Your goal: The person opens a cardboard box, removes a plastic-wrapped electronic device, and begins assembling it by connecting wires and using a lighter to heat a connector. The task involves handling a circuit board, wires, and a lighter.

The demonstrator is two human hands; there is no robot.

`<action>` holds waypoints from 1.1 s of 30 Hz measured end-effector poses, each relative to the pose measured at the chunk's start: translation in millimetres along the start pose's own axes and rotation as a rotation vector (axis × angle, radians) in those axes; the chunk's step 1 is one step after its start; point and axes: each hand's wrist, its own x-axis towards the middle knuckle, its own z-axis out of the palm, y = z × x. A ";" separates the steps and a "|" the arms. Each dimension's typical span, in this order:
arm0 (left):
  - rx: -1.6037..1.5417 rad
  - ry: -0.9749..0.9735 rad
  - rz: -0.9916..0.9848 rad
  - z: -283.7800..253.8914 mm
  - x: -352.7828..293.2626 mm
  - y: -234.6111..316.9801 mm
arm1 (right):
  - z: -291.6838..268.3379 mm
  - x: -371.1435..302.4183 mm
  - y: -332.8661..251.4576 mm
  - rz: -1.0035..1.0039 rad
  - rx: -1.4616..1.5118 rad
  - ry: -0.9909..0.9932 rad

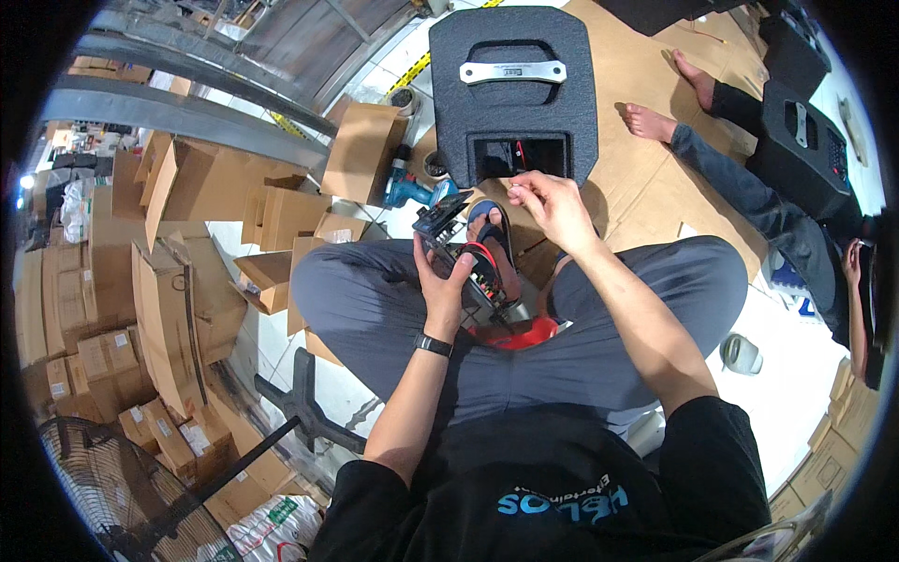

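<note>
panel held open-handed work view, clock positions taken from the seated person's lap. the left hand (442, 288) has its grip clamped on the black panel (433, 221), which stands tilted above the lap at eleven o'clock; the edge hold probably serves to leave its parts and red wire (485, 253) exposed. the right hand (562, 214) is raised at twelve o'clock with thumb and forefinger together; whether something small is pinched there cannot be told. just beyond lies the black speaker box (510, 117), its dark rectangular opening (496, 161) nearest the person, presumably so that the inside is within easy reach. a pale handle (513, 72) crosses its far part. the blue drill (405, 190) rests at eleven o'clock, near the left knee. cardboard (609, 187) spread over the floor likely guards the box from scuffs. another person's bare feet (650, 123) rest at one o'clock.
</note>
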 end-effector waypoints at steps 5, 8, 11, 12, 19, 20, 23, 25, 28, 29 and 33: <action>0.046 0.027 0.034 3.2 1.3 -4.3 | 3.8 3.1 0.2 0.071 0.056 -0.011; 0.050 0.011 0.066 7.1 4.7 -9.0 | 6.2 2.3 -0.4 0.086 0.090 -0.023; 0.236 0.091 0.140 12.9 9.7 -13.2 | 10.8 0.1 -0.4 0.111 0.089 -0.067; 0.288 0.119 0.152 16.5 9.2 -15.2 | 12.8 -0.8 -0.1 0.105 0.093 -0.083; 0.325 0.216 0.085 30.0 9.8 -25.5 | 29.8 -11.5 3.7 0.292 0.423 -0.098; 0.343 0.214 0.075 30.6 8.3 -26.1 | 30.6 -13.4 4.5 0.309 0.455 -0.109; 0.467 0.222 0.026 32.4 5.2 -25.4 | 31.7 -17.3 8.7 0.384 0.516 -0.128; 0.485 0.195 0.063 34.4 4.7 -23.8 | 33.0 -19.1 13.0 0.401 0.502 -0.127; 0.581 0.183 0.055 38.1 2.0 -21.1 | 37.0 -22.8 20.7 0.402 0.577 -0.077; 0.590 0.171 0.055 38.9 1.6 -20.2 | 38.2 -24.4 23.1 0.405 0.590 -0.071; 0.589 0.136 0.063 42.4 1.9 -18.4 | 40.0 -30.5 30.0 0.449 0.624 -0.057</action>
